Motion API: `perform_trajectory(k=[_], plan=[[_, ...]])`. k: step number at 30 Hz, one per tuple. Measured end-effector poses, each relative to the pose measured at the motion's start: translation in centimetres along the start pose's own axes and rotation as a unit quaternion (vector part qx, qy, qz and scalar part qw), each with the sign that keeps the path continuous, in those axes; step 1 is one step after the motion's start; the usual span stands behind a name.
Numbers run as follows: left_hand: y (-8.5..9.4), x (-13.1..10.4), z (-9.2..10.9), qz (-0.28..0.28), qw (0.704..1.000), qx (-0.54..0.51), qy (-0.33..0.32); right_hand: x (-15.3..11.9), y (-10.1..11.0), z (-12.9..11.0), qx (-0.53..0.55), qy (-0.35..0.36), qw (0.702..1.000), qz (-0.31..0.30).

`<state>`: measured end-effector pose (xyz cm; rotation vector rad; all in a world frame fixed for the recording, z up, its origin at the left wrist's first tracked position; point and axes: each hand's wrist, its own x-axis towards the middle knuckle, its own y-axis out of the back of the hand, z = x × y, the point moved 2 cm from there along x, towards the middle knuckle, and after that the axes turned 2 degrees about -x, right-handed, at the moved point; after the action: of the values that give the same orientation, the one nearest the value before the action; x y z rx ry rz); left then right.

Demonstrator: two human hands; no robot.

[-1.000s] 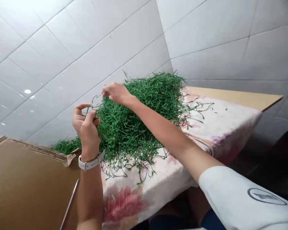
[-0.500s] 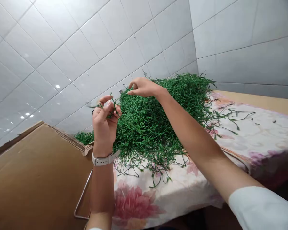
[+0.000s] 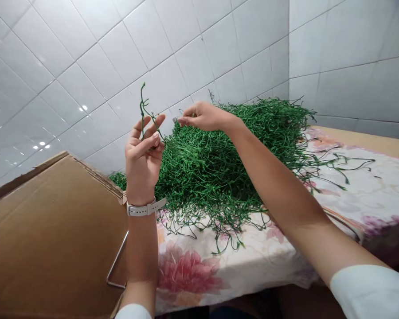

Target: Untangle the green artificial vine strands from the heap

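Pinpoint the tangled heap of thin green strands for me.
In the head view's centre, the green heap sits on the white floral-patterned cloth, right of the left hand and partly behind the right forearm.

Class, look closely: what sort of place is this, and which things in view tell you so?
Probably a makeshift work corner indoors, perhaps in a home: white tiled walls meet in a corner, a flowered cloth covers the work surface, and a large heap of green stems lies on it.
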<state>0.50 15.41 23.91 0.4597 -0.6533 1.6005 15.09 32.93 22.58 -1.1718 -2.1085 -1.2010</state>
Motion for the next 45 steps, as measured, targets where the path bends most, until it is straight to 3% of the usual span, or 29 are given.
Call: perform_trajectory(k=[3, 7, 11, 14, 21, 29, 35, 38, 41, 45], plan=[[0.3, 0.1, 0.0, 0.008, 0.999, 0.016, -0.041, -0.4, 0.0, -2.6, 0.094, 0.039, 0.992, -0.068], [0.5, 0.3, -0.4, 0.030, 0.996, 0.048, -0.066, -1.0, -0.3, -5.4, 0.122, 0.119, 0.977, -0.127], [1.0, 0.6, -0.9, 0.050, 0.994, 0.048, -0.081, -1.2, -0.9, -6.5, 0.138, 0.151, 0.963, -0.173], [1.4, 0.8, -1.0, 0.059, 0.993, 0.049, -0.091, -1.1, -1.1, -6.8, 0.152, 0.152, 0.961, -0.173], [1.0, 0.3, -0.3, 0.084, 0.988, 0.024, -0.124, -1.1, -1.7, -7.4, 0.099, 0.161, 0.973, -0.132], [0.6, -0.6, 1.0, 0.134, 0.981, 0.051, -0.131, -0.3, -2.6, -6.2, 0.199, 0.171, 0.957, -0.123], [0.9, 0.1, -0.2, 0.066, 0.990, 0.061, -0.113, 0.2, -3.4, -5.5, 0.125, 0.099, 0.987, -0.014], [0.9, 0.5, -0.9, 0.092, 0.990, 0.029, -0.105, 0.5, -4.6, -5.2, 0.094, 0.080, 0.991, 0.056], [1.0, 0.8, -1.4, 0.140, 0.986, 0.007, -0.086, 0.8, -5.8, -4.7, 0.069, 0.067, 0.992, 0.081], [1.2, 1.0, -1.7, 0.125, 0.989, 0.003, -0.080, 0.9, -6.6, -4.1, 0.055, 0.052, 0.991, 0.110]])
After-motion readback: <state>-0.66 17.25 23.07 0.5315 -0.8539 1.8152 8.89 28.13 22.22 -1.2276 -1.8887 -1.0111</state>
